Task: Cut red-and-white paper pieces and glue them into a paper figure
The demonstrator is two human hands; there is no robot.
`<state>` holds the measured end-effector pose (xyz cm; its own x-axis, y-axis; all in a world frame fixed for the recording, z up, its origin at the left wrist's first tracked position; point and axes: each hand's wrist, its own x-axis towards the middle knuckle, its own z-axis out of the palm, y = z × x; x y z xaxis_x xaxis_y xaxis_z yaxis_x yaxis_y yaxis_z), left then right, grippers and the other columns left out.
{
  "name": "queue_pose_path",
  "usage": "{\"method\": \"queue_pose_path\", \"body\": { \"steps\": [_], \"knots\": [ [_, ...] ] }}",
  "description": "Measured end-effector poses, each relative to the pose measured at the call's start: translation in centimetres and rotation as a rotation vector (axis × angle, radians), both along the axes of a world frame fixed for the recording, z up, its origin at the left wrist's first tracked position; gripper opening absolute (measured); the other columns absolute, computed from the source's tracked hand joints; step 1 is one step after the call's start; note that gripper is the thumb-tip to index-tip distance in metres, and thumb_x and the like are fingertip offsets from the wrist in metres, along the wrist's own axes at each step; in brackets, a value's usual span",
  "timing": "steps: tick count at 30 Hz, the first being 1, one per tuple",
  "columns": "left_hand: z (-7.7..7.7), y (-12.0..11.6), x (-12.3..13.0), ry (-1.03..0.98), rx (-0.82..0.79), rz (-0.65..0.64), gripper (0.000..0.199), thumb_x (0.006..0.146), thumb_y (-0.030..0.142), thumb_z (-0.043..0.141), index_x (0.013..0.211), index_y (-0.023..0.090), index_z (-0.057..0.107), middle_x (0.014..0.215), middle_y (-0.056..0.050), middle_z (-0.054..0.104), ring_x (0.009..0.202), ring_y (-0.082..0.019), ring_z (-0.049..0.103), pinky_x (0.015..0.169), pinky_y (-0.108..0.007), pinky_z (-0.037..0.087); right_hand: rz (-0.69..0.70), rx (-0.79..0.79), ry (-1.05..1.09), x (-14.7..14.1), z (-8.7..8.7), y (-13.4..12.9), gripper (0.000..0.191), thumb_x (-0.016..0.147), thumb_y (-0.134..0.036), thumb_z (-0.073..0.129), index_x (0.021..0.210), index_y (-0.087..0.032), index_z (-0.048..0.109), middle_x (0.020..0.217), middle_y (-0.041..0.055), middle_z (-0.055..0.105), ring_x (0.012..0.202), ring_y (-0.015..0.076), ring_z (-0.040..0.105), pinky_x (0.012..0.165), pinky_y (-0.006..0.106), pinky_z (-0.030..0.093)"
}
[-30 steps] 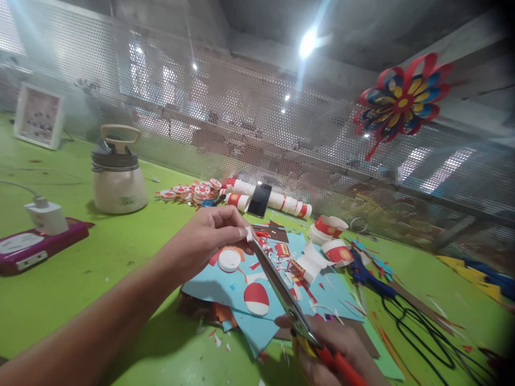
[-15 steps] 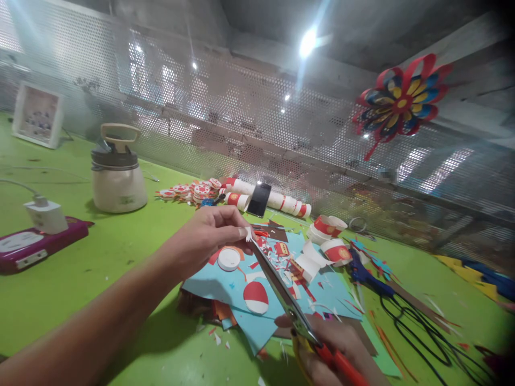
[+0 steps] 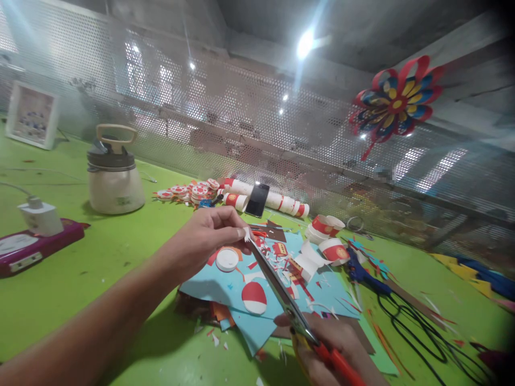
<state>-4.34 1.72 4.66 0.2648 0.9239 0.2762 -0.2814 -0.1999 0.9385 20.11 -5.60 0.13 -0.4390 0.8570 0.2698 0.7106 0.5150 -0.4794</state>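
Note:
Between the thumb and fingers of my left hand [image 3: 219, 228] is pinched a small white paper piece [image 3: 247, 234] with a notched edge. My right hand [image 3: 325, 343] grips a pair of scissors [image 3: 281, 292] by red and yellow handles. The long metal blades point up and left, their tips at the paper piece. Below lie light blue paper sheets [image 3: 209, 287], strewn with red and white scraps. A red-and-white paper disc [image 3: 254, 298] and a round white disc [image 3: 227, 259] rest on them.
Cut paper cups [image 3: 325, 229] and a blue glue gun [image 3: 364, 273] with a black cord lie to the right. Behind are a phone [image 3: 257, 199], a long cup tube [image 3: 281, 201] and decorated discs [image 3: 199, 191]. At left stand a jug [image 3: 115, 182] and a purple power strip [image 3: 40, 249].
The whole view has shifted slightly, so things sit a little further left. Both hands keep nearly the same pose, with the scissor tips still at the white paper piece.

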Motion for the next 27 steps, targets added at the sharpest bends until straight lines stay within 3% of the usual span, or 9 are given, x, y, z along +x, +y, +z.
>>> {"method": "queue_pose_path", "body": {
  "steps": [5, 10, 13, 15, 18, 20, 23, 27],
  "knots": [
    [0.0, 0.0, 0.2, 0.009, 0.011, 0.037, 0.013, 0.069, 0.024, 0.072, 0.065, 0.016, 0.063, 0.068, -0.005, 0.066, 0.064, -0.018, 0.062, 0.067, -0.034, 0.049, 0.010, 0.083, 0.013, 0.1, -0.2, 0.0, 0.045, 0.064, -0.003, 0.048, 0.094, -0.023, 0.076, 0.069, -0.0027, 0.075, 0.056, 0.0125, 0.068, 0.055, 0.016, 0.052],
    [-0.1, -0.2, 0.4, 0.007, 0.014, 0.063, 0.013, 0.070, 0.025, 0.072, 0.065, 0.016, 0.063, 0.070, -0.005, 0.067, 0.065, -0.018, 0.063, 0.068, -0.033, 0.049, -0.004, 0.105, -0.062, 1.2, -2.3, 0.4, 0.048, 0.062, -0.003, 0.049, 0.098, -0.022, 0.074, 0.057, -0.0024, 0.068, 0.054, 0.0150, 0.067, 0.049, 0.015, 0.050],
    [-0.1, -0.3, 0.3, -0.005, 0.020, 0.067, 0.012, 0.071, 0.023, 0.071, 0.065, 0.016, 0.064, 0.069, -0.004, 0.068, 0.065, -0.017, 0.063, 0.067, -0.031, 0.049, -0.029, 0.192, -0.057, 1.8, -3.2, 0.7, 0.056, 0.059, -0.002, 0.049, 0.105, -0.023, 0.073, 0.075, 0.0010, 0.075, 0.066, 0.0174, 0.071, 0.061, 0.019, 0.055],
    [0.0, -0.3, 0.2, -0.023, 0.021, 0.076, 0.012, 0.071, 0.022, 0.071, 0.065, 0.016, 0.064, 0.067, -0.004, 0.068, 0.065, -0.016, 0.063, 0.066, -0.029, 0.048, -0.044, 0.233, -0.044, 1.9, -3.3, 0.8, 0.058, 0.059, -0.003, 0.051, 0.108, -0.024, 0.072, 0.084, 0.0020, 0.076, 0.073, 0.0193, 0.073, 0.067, 0.023, 0.057],
    [0.3, -0.2, 0.0, -0.066, 0.014, 0.107, 0.011, 0.071, 0.020, 0.071, 0.064, 0.015, 0.064, 0.066, -0.004, 0.068, 0.065, -0.015, 0.063, 0.067, -0.028, 0.048, 0.012, 0.184, -0.052, 1.9, -3.0, 0.6, 0.057, 0.057, -0.007, 0.055, 0.109, -0.025, 0.071, 0.074, 0.0000, 0.074, 0.071, 0.0207, 0.073, 0.064, 0.023, 0.058],
    [0.4, -0.2, -0.1, -0.085, 0.007, 0.115, 0.010, 0.071, 0.019, 0.070, 0.064, 0.015, 0.064, 0.066, -0.004, 0.068, 0.065, -0.015, 0.064, 0.068, -0.029, 0.048, 0.022, 0.173, -0.057, 1.8, -2.9, 0.4, 0.057, 0.057, -0.008, 0.055, 0.108, -0.026, 0.071, 0.077, 0.0003, 0.075, 0.069, 0.0205, 0.072, 0.062, 0.023, 0.058],
    [0.6, -0.3, -0.1, -0.084, 0.027, 0.100, 0.010, 0.071, 0.020, 0.071, 0.065, 0.016, 0.064, 0.067, -0.003, 0.068, 0.066, -0.015, 0.063, 0.067, -0.028, 0.048, -0.041, 0.251, -0.050, 1.8, -2.9, 0.4, 0.055, 0.060, -0.007, 0.054, 0.109, -0.024, 0.070, 0.089, 0.0034, 0.077, 0.072, 0.0208, 0.073, 0.066, 0.027, 0.058],
    [0.5, -0.4, -0.1, -0.071, 0.057, 0.094, 0.011, 0.074, 0.021, 0.070, 0.065, 0.016, 0.064, 0.069, -0.003, 0.067, 0.068, -0.013, 0.061, 0.067, -0.026, 0.047, -0.064, 0.282, -0.045, 1.8, -3.2, 0.5, 0.057, 0.060, -0.001, 0.049, 0.108, -0.023, 0.070, 0.087, 0.0026, 0.077, 0.072, 0.0188, 0.073, 0.066, 0.026, 0.058]
  ]
}}
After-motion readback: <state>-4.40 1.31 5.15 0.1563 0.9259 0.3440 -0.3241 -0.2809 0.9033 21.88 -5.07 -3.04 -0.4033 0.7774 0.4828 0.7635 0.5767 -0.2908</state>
